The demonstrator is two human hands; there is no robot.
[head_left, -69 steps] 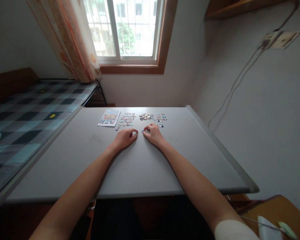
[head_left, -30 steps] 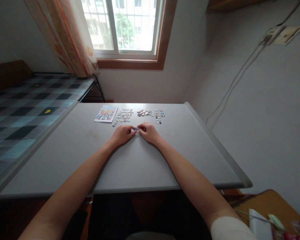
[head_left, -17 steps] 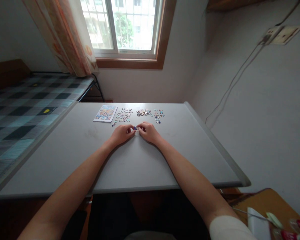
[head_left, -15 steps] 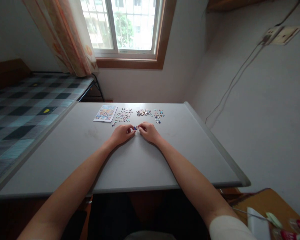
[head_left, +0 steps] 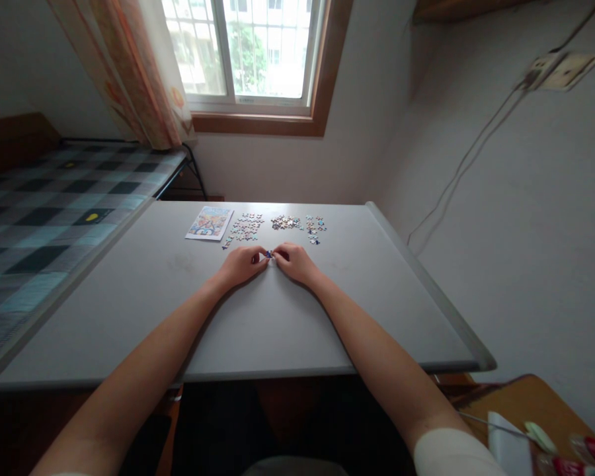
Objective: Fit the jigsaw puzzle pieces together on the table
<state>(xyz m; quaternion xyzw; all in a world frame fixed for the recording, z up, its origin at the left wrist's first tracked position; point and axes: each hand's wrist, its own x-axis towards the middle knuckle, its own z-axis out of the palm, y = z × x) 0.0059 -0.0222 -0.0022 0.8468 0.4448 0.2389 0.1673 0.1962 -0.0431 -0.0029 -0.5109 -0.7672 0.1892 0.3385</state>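
Observation:
Small blue puzzle pieces [head_left: 269, 254] are pinched between my two hands, low over the white table [head_left: 277, 317]. My left hand [head_left: 242, 264] grips them from the left with thumb and index finger. From the right, my right hand [head_left: 294, 262] pinches at the same spot, its fingertips nearly meeting the left ones. Beyond my hands lie spread-out puzzle pieces [head_left: 246, 227] on the left, a dense pile [head_left: 286, 223] in the middle and a smaller group [head_left: 314, 230] on the right. A printed picture card [head_left: 209, 223] lies left of them.
A checkered bed [head_left: 79, 205] stands to the left, under a curtain [head_left: 139, 73] beside the window. On the right, a cable [head_left: 459, 168] hangs down the wall from a socket. A brown stool [head_left: 530, 403] with a white box and other items is at the lower right.
Both hands keep their places around the small pieces, with only a very slight shift at the fingertips. The camera view has moved a little.

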